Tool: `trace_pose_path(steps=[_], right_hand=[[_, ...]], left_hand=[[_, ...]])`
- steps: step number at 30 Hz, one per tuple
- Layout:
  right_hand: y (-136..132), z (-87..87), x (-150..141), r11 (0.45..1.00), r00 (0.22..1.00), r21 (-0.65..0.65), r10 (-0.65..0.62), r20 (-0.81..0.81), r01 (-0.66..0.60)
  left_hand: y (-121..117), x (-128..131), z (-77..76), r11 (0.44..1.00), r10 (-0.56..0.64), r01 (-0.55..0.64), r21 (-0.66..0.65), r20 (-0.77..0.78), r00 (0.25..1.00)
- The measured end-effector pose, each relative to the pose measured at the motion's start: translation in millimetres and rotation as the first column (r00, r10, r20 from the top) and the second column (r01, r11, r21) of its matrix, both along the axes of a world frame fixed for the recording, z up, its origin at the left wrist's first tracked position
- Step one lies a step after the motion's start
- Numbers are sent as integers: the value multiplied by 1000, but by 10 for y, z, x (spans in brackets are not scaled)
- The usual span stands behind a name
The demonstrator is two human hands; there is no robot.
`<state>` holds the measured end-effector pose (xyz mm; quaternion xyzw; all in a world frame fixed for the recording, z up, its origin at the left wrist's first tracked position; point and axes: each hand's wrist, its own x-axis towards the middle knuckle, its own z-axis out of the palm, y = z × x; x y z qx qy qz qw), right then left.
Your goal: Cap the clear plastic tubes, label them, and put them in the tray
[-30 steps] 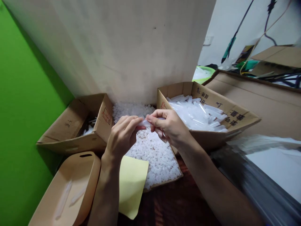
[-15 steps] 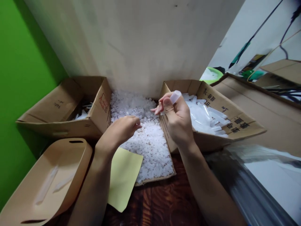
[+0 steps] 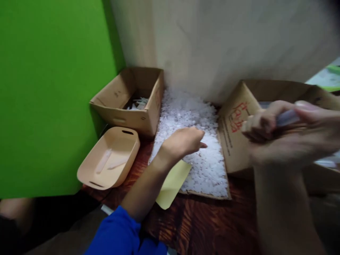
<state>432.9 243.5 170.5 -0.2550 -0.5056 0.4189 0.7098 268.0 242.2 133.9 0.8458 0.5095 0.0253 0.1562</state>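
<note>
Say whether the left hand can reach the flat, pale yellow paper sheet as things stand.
Probably yes: the left hand is just beyond the sheet, most of which shows uncovered. The left forearm crosses in front of one edge, so the hand would likely need to draw back.

Right hand (image 3: 297,136) blurred, curled around a translucent tube (image 3: 288,118) — cardboard box (image 3: 235,131) just behind it. Left hand (image 3: 184,141) over loose white bits (image 3: 208,173), curled, grip hidden; yellow sheet (image 3: 172,186) below its wrist, tan tray (image 3: 91,170) off to its left — two pale pieces (image 3: 104,161) inside.
</note>
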Motion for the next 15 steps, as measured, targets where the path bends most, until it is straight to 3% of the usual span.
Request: trace_pose_path(steps=[8,15], right_hand=[[25,-33,-156,998,997,6,-69,18,69],[55,-190,-153,991,992,-93,-92,82,99]], left_hand=[[-61,7,71,996,-18,18,-90,-5,1000],[-66,-74,56,991,71,-69,-117,11,997]])
